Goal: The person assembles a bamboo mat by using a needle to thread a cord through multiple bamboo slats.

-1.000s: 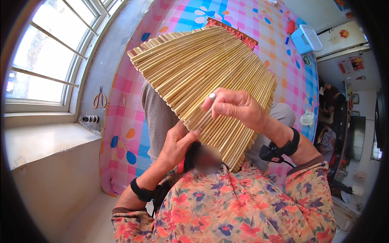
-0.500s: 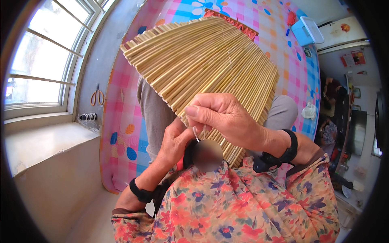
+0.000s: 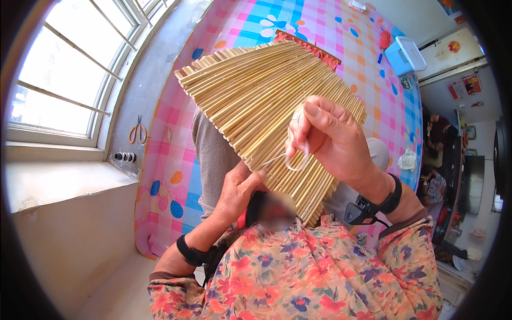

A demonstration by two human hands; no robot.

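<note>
Across my lap lies a mat of straight yellow stalks [image 3: 266, 96], bound side by side and fanning out wider toward the far left. My left hand [image 3: 236, 193] is closed on its near left edge, thumb on top and the other fingers mostly hidden beneath. My right hand [image 3: 341, 144] is raised over the mat, thumb and fingers pinched on a white thread [image 3: 300, 166]. A loop of this thread dangles below the fingers, and one strand runs taut to the stalk ends beside my left thumb.
A checked, flower-patterned sheet [image 3: 170, 184] spreads under my legs. On the sill at left are scissors [image 3: 137, 132] and a row of small thread spools [image 3: 125, 157]. A blue bin [image 3: 402, 56] and a white plastic bag [image 3: 407, 159] lie at right. Other people [image 3: 440, 133] are at far right.
My right hand has moved up and right, away from my left hand, drawing the thread out. My left hand keeps hold of the mat edge. The whole view has shifted slightly.
</note>
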